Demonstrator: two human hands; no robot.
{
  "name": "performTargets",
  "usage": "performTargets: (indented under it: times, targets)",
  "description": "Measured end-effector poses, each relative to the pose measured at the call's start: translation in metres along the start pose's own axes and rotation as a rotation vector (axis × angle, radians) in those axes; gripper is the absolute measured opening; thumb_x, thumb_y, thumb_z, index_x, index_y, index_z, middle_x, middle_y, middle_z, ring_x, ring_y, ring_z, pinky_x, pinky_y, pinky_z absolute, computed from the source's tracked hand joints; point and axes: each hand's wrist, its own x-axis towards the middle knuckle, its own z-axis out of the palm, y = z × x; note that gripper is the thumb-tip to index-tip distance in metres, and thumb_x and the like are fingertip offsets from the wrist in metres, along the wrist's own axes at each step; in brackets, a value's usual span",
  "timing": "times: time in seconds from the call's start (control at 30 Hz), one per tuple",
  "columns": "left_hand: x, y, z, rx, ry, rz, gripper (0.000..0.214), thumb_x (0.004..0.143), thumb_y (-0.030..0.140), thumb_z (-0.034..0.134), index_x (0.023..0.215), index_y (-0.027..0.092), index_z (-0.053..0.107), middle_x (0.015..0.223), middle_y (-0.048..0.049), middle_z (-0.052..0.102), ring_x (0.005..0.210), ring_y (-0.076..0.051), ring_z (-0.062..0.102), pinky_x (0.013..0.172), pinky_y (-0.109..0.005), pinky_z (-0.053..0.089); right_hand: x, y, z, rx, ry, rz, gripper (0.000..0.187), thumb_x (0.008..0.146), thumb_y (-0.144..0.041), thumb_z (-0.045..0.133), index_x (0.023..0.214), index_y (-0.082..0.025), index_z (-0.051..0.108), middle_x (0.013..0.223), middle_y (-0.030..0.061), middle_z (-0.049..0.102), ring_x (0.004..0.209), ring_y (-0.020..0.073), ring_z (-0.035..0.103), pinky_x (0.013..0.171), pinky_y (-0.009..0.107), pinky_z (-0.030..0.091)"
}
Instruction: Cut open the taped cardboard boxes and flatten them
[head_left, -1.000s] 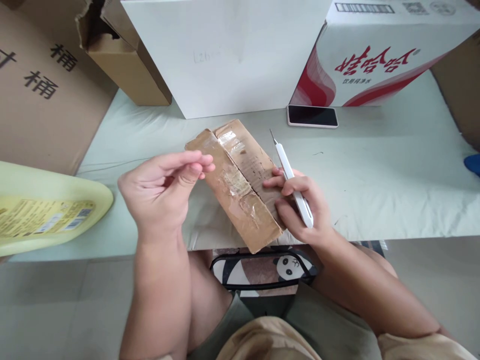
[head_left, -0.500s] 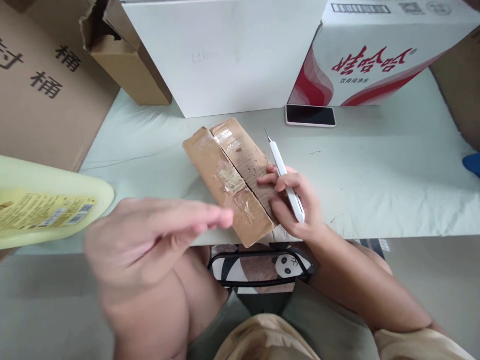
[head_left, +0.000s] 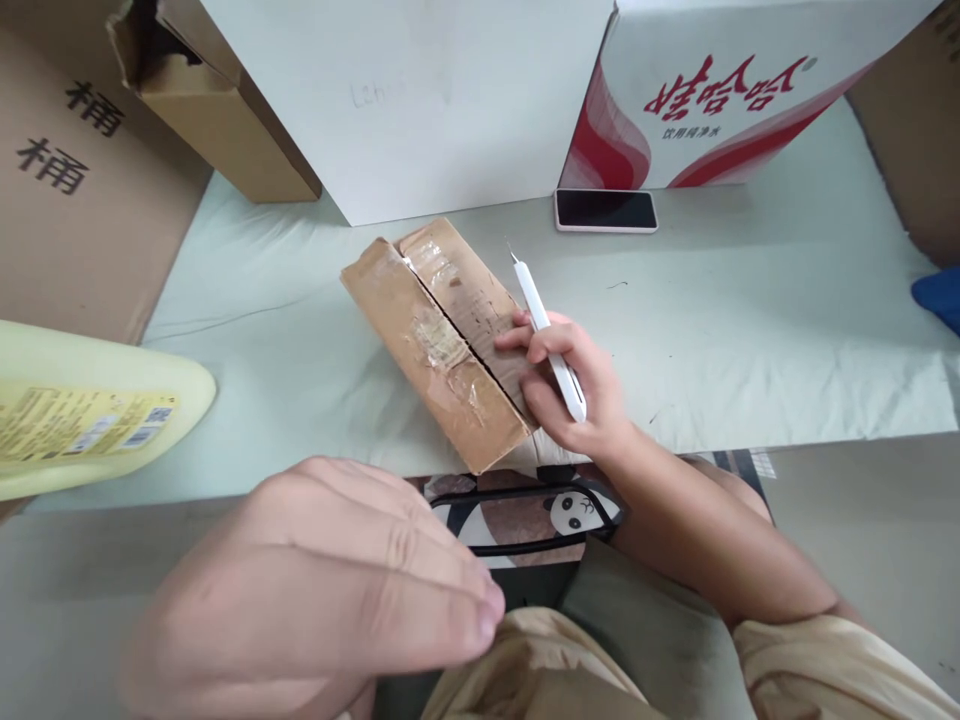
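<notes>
A small brown cardboard parcel [head_left: 431,340] with clear tape lies slantwise on the pale green tabletop [head_left: 712,330], a slit running along its top. My right hand [head_left: 571,385] rests against the parcel's right side and is closed around a white pen-shaped cutter [head_left: 546,338], its thin blade pointing away from me. My left hand [head_left: 330,590] is raised close to the camera, blurred, with fingers pressed together and pointing right; nothing shows in it.
A white box [head_left: 420,90] and a red-and-white printed carton [head_left: 720,90] stand at the back, with a phone [head_left: 606,210] before them. Brown cartons [head_left: 82,170] stand at left. A pale yellow bottle [head_left: 90,410] lies at the left edge. A panda bag [head_left: 525,510] sits under the table edge.
My left hand has left the parcel's left side and drawn back toward the camera, down and left. My right hand keeps the cutter against the parcel.
</notes>
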Motion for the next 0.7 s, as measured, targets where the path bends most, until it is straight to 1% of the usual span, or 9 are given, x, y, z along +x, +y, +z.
performTargets:
  times: [0.03, 0.1, 0.17, 0.23, 0.37, 0.43, 0.53, 0.63, 0.7]
  targets:
    - [0.002, -0.001, -0.003, -0.062, -0.156, -0.038, 0.029, 0.105, 0.020, 0.056, 0.122, 0.018, 0.079, 0.099, -0.0061, 0.086, 0.080, -0.020, 0.084, 0.077, -0.026, 0.070, 0.000, 0.000, 0.000, -0.002, -0.005, 0.008, 0.029, 0.082, -0.006, 0.054, 0.101, -0.028, 0.050, 0.110, 0.0042, 0.079, 0.125, 0.0236, 0.070, 0.108, 0.049, 0.057]
    - [0.007, 0.001, -0.007, -0.090, -0.211, -0.042, 0.024, 0.107, 0.023, 0.055, 0.108, 0.016, 0.078, 0.093, -0.0075, 0.086, 0.077, -0.018, 0.084, 0.070, -0.022, 0.067, 0.000, 0.000, 0.000, -0.006, -0.013, 0.021, 0.029, 0.081, -0.007, 0.054, 0.101, -0.028, 0.050, 0.110, 0.0040, 0.079, 0.126, 0.0239, 0.070, 0.110, 0.050, 0.056]
    - [0.012, 0.004, -0.007, -0.059, -0.203, -0.110, 0.022, 0.107, 0.025, 0.057, 0.093, 0.018, 0.073, 0.078, -0.0045, 0.083, 0.065, -0.015, 0.080, 0.062, -0.020, 0.062, -0.001, 0.000, 0.000, -0.007, -0.015, 0.023, 0.029, 0.081, -0.007, 0.054, 0.101, -0.028, 0.050, 0.110, 0.0039, 0.079, 0.126, 0.0241, 0.070, 0.110, 0.050, 0.055]
    - [0.014, 0.008, -0.005, -0.023, -0.248, -0.170, 0.015, 0.106, 0.022, 0.060, 0.097, 0.019, 0.072, 0.075, -0.0026, 0.082, 0.064, -0.014, 0.079, 0.063, -0.021, 0.061, -0.001, 0.001, 0.000, -0.004, -0.010, 0.015, 0.030, 0.080, -0.007, 0.053, 0.101, -0.028, 0.050, 0.110, 0.0038, 0.079, 0.126, 0.0241, 0.070, 0.110, 0.050, 0.055]
    - [0.013, 0.005, 0.002, 0.021, -0.156, -0.106, 0.022, 0.106, 0.024, 0.057, 0.120, 0.020, 0.074, 0.088, -0.0089, 0.084, 0.076, -0.019, 0.082, 0.071, -0.025, 0.064, 0.000, 0.002, 0.000, 0.006, -0.004, -0.001, 0.030, 0.080, -0.007, 0.054, 0.101, -0.028, 0.050, 0.109, 0.0036, 0.079, 0.124, 0.0237, 0.071, 0.109, 0.049, 0.056]
    - [0.012, -0.001, 0.005, 0.017, -0.129, -0.093, 0.026, 0.107, 0.024, 0.056, 0.126, 0.023, 0.074, 0.095, -0.0100, 0.085, 0.080, -0.021, 0.083, 0.072, -0.026, 0.064, 0.000, 0.002, 0.000, 0.009, -0.001, -0.011, 0.030, 0.081, -0.006, 0.054, 0.101, -0.028, 0.050, 0.109, 0.0034, 0.079, 0.123, 0.0234, 0.071, 0.109, 0.048, 0.056]
    - [0.012, -0.011, 0.006, -0.007, -0.094, -0.063, 0.021, 0.105, 0.024, 0.060, 0.118, 0.026, 0.076, 0.091, -0.0079, 0.085, 0.075, -0.020, 0.082, 0.068, -0.025, 0.062, 0.000, 0.002, 0.000, 0.007, -0.001, -0.023, 0.030, 0.080, -0.007, 0.054, 0.101, -0.028, 0.051, 0.109, 0.0035, 0.079, 0.123, 0.0236, 0.070, 0.109, 0.049, 0.056]
    - [0.013, -0.014, 0.007, -0.030, -0.136, -0.052, 0.004, 0.099, 0.024, 0.073, 0.103, 0.023, 0.075, 0.074, -0.0028, 0.081, 0.061, -0.017, 0.077, 0.061, -0.024, 0.058, -0.001, 0.004, 0.000, 0.006, -0.008, -0.021, 0.030, 0.080, -0.008, 0.053, 0.101, -0.028, 0.051, 0.110, 0.0041, 0.079, 0.124, 0.0242, 0.070, 0.110, 0.051, 0.056]
    - [0.014, -0.014, 0.009, -0.033, -0.137, -0.057, 0.009, 0.096, 0.027, 0.079, 0.099, 0.021, 0.073, 0.068, -0.0006, 0.078, 0.054, -0.014, 0.073, 0.058, -0.023, 0.055, -0.001, 0.005, 0.000, 0.007, -0.010, -0.020, 0.029, 0.079, -0.008, 0.053, 0.101, -0.028, 0.051, 0.110, 0.0044, 0.079, 0.123, 0.0243, 0.070, 0.110, 0.051, 0.055]
